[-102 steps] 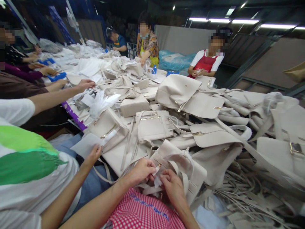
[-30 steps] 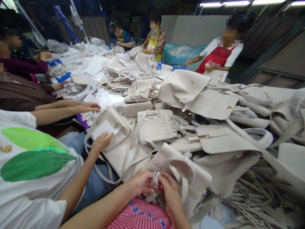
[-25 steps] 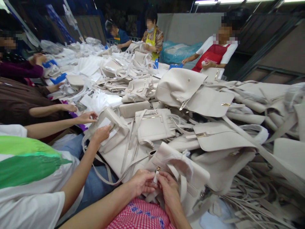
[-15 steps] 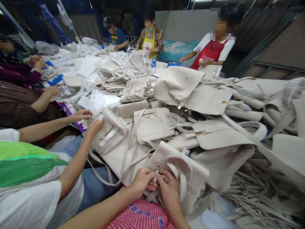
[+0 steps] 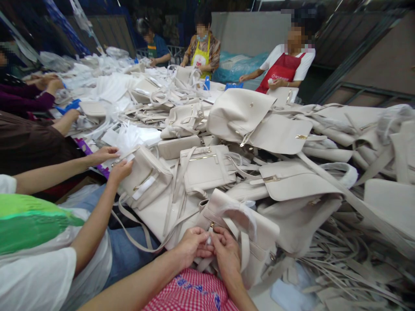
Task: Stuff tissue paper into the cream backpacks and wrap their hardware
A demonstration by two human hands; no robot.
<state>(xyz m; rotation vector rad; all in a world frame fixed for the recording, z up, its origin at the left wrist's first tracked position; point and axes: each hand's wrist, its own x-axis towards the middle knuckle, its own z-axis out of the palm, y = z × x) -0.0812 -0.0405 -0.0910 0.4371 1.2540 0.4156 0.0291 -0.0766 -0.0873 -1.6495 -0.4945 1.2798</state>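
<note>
In the head view a cream backpack [image 5: 264, 231] lies tilted close in front of me, its handle wrapped in clear film. My left hand [image 5: 196, 247] and my right hand [image 5: 226, 249] meet at its near edge, fingertips pinched together. Between them shows a small white wrapping piece [image 5: 209, 239], just below a gold-coloured metal fitting [image 5: 212, 224]. What the wrapping covers is hidden by my fingers. The bag's straps loop around my right hand and off to the left.
Another cream bag [image 5: 147, 170] lies at left under a neighbour's hands [image 5: 121, 170]. More bags pile up ahead, including a large one [image 5: 240, 112]. Loose straps [image 5: 343, 268] heap at the right. White packing sheets [image 5: 115, 88] spread farther back, where several people work.
The view has shifted slightly. Both my hands stay pinched at the same part of the backpack, with small finger movements around the white wrapping.
</note>
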